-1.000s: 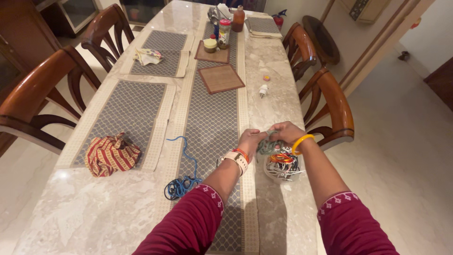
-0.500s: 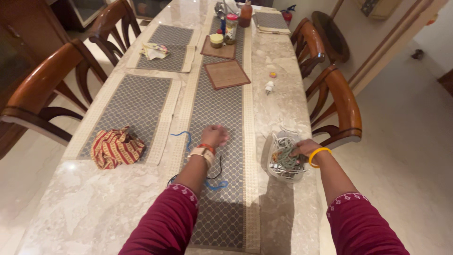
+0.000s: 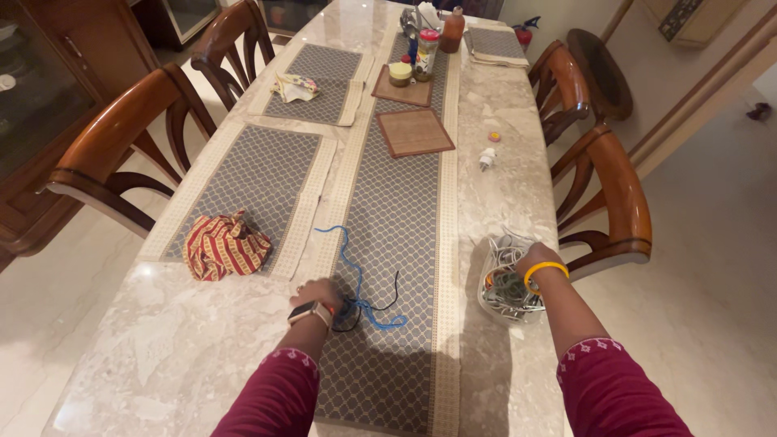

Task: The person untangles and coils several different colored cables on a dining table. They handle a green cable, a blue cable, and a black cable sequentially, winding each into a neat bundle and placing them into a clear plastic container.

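Striped cloth bundle [image 3: 226, 247], red and cream, knotted, sits on the woven grey placemat [image 3: 243, 182]. Left hand [image 3: 320, 293] rests fingers down on a thin blue cord [image 3: 356, 283] tangled with a black one on the patterned runner [image 3: 396, 210]; how tightly it grips, can't tell. Right hand [image 3: 534, 257] reaches into a clear bowl [image 3: 508, 283] of mixed cables on the marble table [image 3: 170, 348], fingers buried, grip hidden.

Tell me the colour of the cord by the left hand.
Bright blue cord, beside a thin black one, clearest in the head view.

Left hand [image 3: 322, 293] on blue cord [image 3: 356, 279], right hand [image 3: 536, 257] in clear bowl [image 3: 506, 285] of cables
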